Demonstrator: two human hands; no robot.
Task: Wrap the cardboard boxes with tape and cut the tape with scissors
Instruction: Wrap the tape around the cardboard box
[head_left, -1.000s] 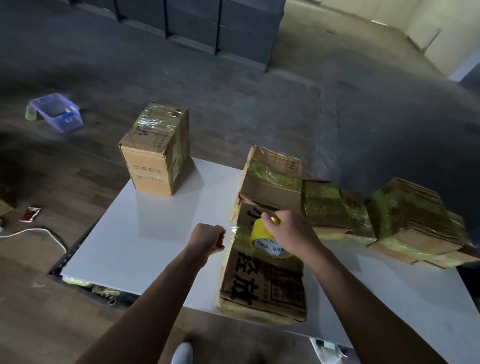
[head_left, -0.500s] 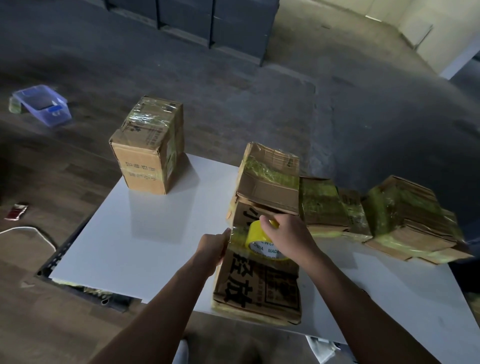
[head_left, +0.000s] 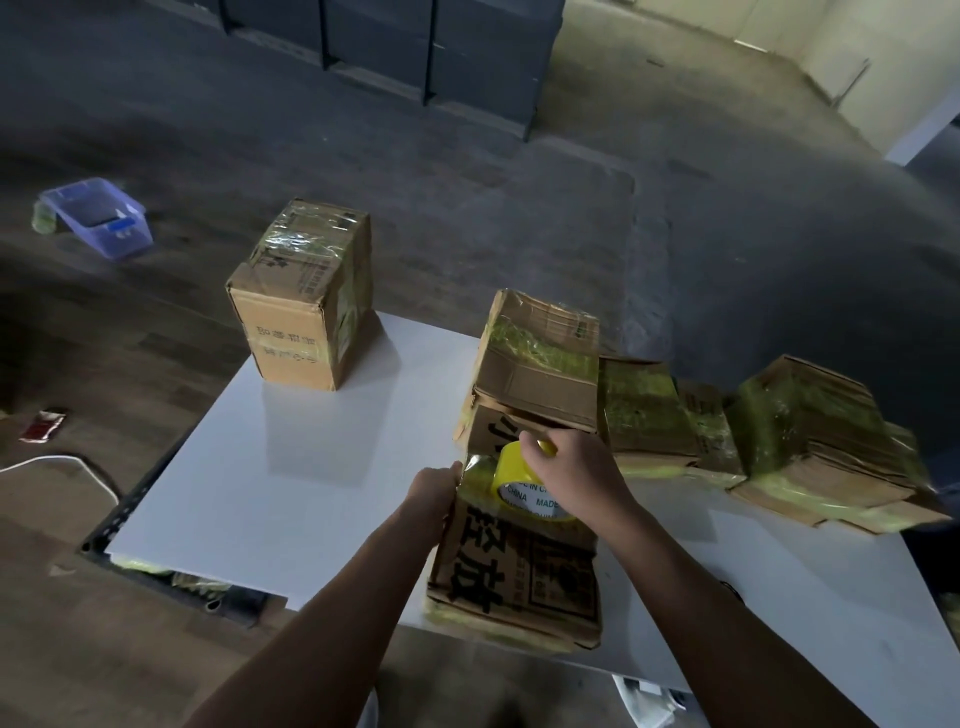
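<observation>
A flattened cardboard box (head_left: 519, 582) with large black characters lies at the near edge of the white table (head_left: 311, 467). My right hand (head_left: 576, 467) grips a yellow tape roll (head_left: 514, 475) on top of it. A clear strip of tape runs from the roll to the box's left edge. There my left hand (head_left: 434, 491) holds the tape end against the cardboard. No scissors are in view.
An upright taped box (head_left: 304, 301) stands at the table's far left corner. Another taped box (head_left: 540, 358) lies behind the one I work on, and several flattened taped boxes (head_left: 810, 441) are piled at the right. A blue plastic bin (head_left: 98, 215) sits on the floor.
My left hand has moved right with the pulled tape end, from free above the table to the box's left edge. The right hand stays on the roll.
</observation>
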